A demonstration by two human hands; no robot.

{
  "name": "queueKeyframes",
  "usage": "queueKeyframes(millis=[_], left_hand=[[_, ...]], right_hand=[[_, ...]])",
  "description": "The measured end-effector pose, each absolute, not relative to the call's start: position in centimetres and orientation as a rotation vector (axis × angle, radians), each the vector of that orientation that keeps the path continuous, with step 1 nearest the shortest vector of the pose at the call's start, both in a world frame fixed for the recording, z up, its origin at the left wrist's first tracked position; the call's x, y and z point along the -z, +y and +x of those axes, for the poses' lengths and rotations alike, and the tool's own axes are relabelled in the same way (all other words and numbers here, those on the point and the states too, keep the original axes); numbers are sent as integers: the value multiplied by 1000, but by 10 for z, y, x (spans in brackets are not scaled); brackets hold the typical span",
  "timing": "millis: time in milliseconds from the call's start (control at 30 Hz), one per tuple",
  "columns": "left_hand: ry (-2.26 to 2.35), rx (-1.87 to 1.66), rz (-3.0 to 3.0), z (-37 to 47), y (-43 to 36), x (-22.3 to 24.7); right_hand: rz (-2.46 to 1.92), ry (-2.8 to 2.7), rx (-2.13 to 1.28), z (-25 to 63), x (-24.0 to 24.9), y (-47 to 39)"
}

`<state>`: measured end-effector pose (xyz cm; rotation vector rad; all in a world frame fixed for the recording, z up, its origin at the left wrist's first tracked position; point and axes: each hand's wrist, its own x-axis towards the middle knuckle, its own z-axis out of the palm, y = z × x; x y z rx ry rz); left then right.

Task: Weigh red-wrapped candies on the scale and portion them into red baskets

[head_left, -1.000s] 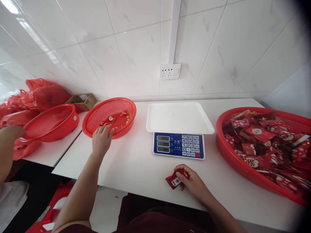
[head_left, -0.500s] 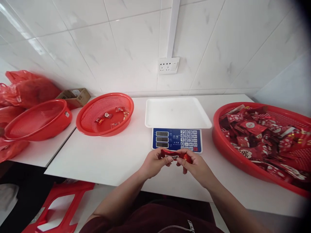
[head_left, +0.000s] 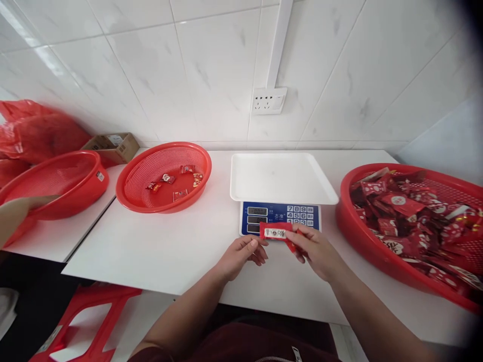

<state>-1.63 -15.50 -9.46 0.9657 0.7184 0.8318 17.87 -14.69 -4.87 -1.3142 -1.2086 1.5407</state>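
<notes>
My right hand [head_left: 315,249] pinches a small red candy packet [head_left: 274,233] with a white printed label, held in front of the scale's keypad. Another bit of red wrapper shows under the right fingers; whether it is a second packet I cannot make out. Just left of the packet, my left hand [head_left: 241,255] has its fingers loosely bent and apart, with nothing visible in them. Behind both hands stands a blue digital scale [head_left: 279,211] with a white tray [head_left: 281,176]. On the right, a large red basket [head_left: 349,211] holds many red candy packets [head_left: 402,203].
A red perforated basket [head_left: 126,193] with several packets stands left of the scale. Farther left are another red basket [head_left: 100,188], a cardboard box [head_left: 126,148] and red plastic bags [head_left: 41,130]. Another person's hand [head_left: 22,213] reaches to that far basket. A red stool [head_left: 85,306] is below.
My left hand has come off the packet, which my right hand now holds flat with its label showing. Another person's arm has entered at the far left. The view has shifted slightly.
</notes>
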Motion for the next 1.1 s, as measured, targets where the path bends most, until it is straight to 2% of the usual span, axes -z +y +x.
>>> queueKeyframes(millis=[200,400,500,633,767,867,1100], left_hand=[[691,-714,1043,-16,-156,96],[671,-644,1085,-17,-158,94],[617,-660,1030,-19,-158,95],[532,-718,837,-19,-158,95],[714,-634,810,-15,-157,95],[827,-615,832,-12,-155,94],[747,-356,980,-10,-152,96]], right_hand=[[-1102,-819,-1507,162,12,-97],[-1038,-815,-1415,155,-9,-79],[-1115,-1001,-1451,164,1,-95],[-1271,-1593,-1635,173,23,-133],[-1380,-1804,-1628,176,42,-172],[-1571,-1768,-1485,190,54,-190],[-2157,-1966,-853,227,74,-206]])
